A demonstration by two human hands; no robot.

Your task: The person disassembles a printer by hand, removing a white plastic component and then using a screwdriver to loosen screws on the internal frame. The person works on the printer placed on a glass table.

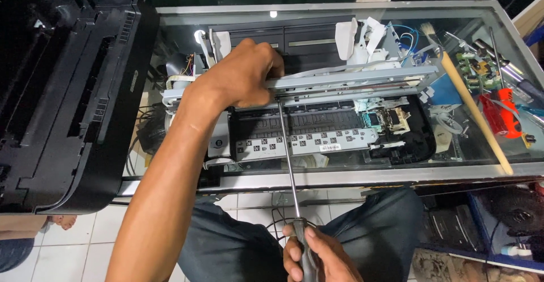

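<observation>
- Left hand (pixel 245 72): fingers curled down over the long grey metal rail (pixel 345 79) of the opened printer mechanism (pixel 317 120), clamped on its left part.
- Right hand (pixel 314 256): low in view, closed around the dark handle of a long slim steel-shafted screwdriver (pixel 288 157); the shaft runs up to the rail just right of the left hand, tip hidden beneath the rail.
- Hands well apart, joined only by the tool's line.
- Printer mechanism: black plastic base with white plastic parts, a flat pale strip set with small dark squares, thin blue wires at upper right; it lies on a glass-topped table with a grey metal frame (pixel 351 175).
- Left: large black plastic printer housing (pixel 62 89), matte, ribbed, overlapping the table edge.
- Right: wooden-handled brush (pixel 470 103), lying diagonally beside the mechanism; beyond it an orange plastic-handled tool (pixel 501 112) and a small green circuit board (pixel 473 67).
- Below: person's dark trousers (pixel 238 242) and white tiled floor (pixel 102 242).
</observation>
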